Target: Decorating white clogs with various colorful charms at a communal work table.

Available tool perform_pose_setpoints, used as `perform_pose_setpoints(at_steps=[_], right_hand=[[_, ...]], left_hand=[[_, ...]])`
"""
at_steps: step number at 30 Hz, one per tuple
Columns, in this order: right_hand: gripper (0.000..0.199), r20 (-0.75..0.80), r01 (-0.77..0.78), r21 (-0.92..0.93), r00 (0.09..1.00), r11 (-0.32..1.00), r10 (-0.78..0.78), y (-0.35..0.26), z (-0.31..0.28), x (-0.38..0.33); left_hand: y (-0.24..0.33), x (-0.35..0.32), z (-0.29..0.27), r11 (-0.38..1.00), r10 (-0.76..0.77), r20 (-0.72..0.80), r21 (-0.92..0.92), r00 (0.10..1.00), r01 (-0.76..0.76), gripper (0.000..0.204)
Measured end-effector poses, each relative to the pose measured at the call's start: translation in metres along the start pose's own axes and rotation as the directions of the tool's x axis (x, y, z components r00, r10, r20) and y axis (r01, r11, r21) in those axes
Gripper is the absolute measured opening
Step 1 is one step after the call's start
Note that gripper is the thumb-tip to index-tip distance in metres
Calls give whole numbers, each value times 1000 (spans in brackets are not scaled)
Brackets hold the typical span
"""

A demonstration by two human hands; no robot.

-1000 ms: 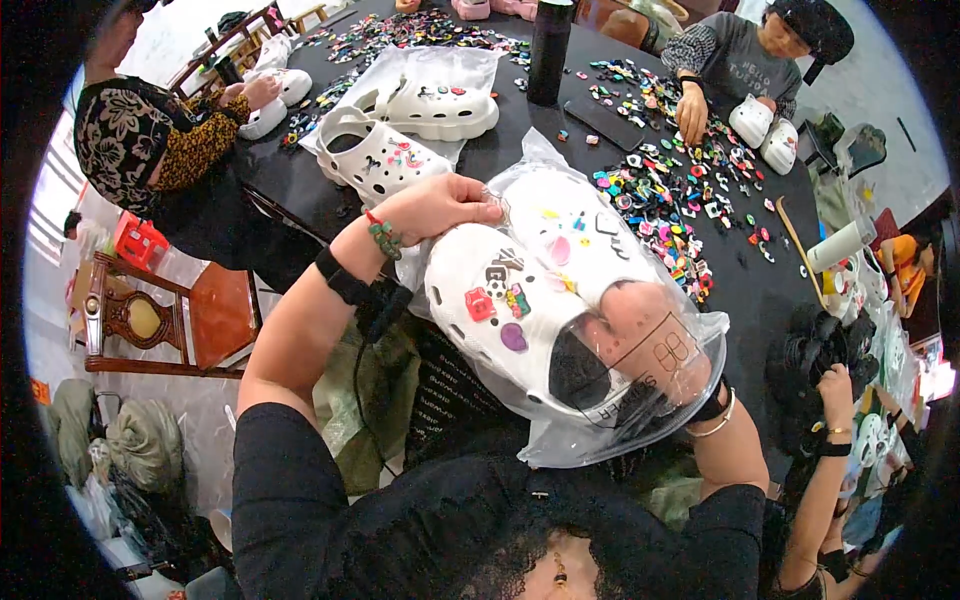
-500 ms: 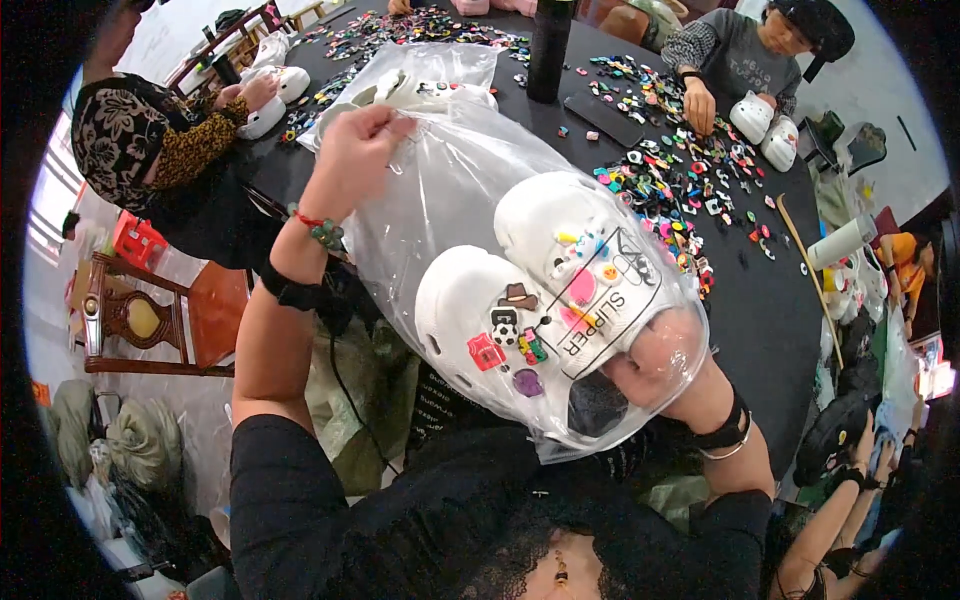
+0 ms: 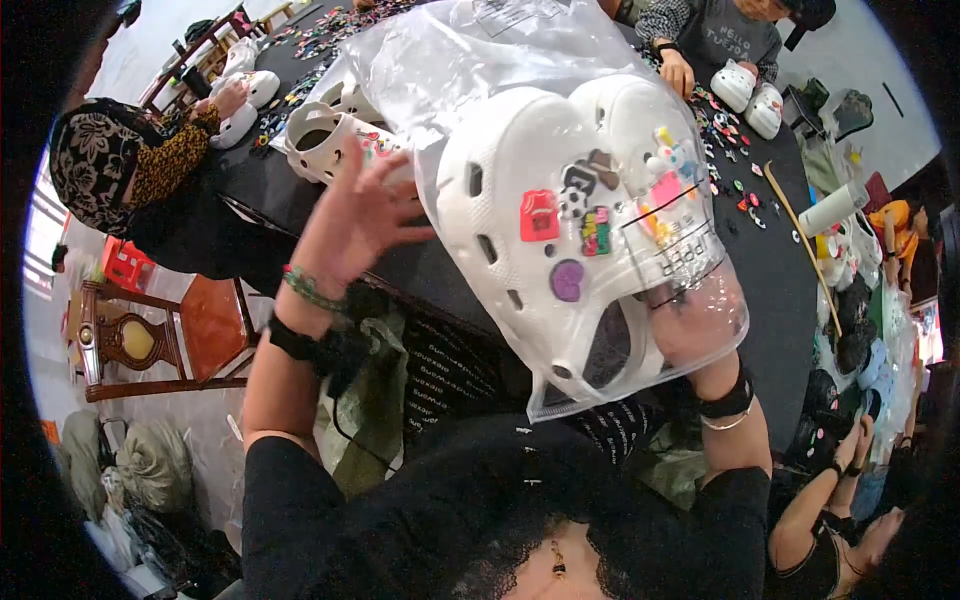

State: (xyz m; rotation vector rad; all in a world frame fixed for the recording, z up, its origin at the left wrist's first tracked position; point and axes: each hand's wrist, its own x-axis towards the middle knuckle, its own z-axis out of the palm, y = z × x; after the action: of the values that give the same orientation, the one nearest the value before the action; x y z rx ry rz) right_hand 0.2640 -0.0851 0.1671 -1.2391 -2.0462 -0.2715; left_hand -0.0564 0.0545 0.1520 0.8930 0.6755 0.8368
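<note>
At the bag's lower corner, our right hand (image 3: 695, 325) pinches the clear plastic bag (image 3: 500, 60) holding two white clogs (image 3: 520, 260), raised above the black table (image 3: 770, 300). Our left hand (image 3: 350, 215) is spread open, touching the bag's side but gripping nothing. Risk: one-handed support; clogs may slide out the loose mouth.

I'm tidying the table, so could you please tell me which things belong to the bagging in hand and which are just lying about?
In hand:
clear bag
white clogs
left hand
right hand

Lying about:
loose charms
clogs on the table
white roll
wooden chair
</note>
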Motion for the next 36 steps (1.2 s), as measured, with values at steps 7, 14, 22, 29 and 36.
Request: perform_pose_setpoints(at_steps=[7,14,22,29,36], right_hand=[[30,130,-89,92,989,992,77,-17,10,-1],[40,200,39,113,978,993,-61,-23,13,-5],[45,380,-322,572,919,754,105,-15,13,-14],[44,366,318,131,865,939,-344,-19,-12,1],[52,350,375,104,853,921,-387,-18,-10,-4]], left_hand=[[-37,7,31,828,121,260,-559,958,47,48],[-12,14,28,916,238,-84,-312,968,-253,41],[41,14,-28,879,467,61,-144,882,-455,61],[36,23,-28,679,283,73,689,956,-254,66],[21,15,-10,738,269,-87,658,959,-147,24]])
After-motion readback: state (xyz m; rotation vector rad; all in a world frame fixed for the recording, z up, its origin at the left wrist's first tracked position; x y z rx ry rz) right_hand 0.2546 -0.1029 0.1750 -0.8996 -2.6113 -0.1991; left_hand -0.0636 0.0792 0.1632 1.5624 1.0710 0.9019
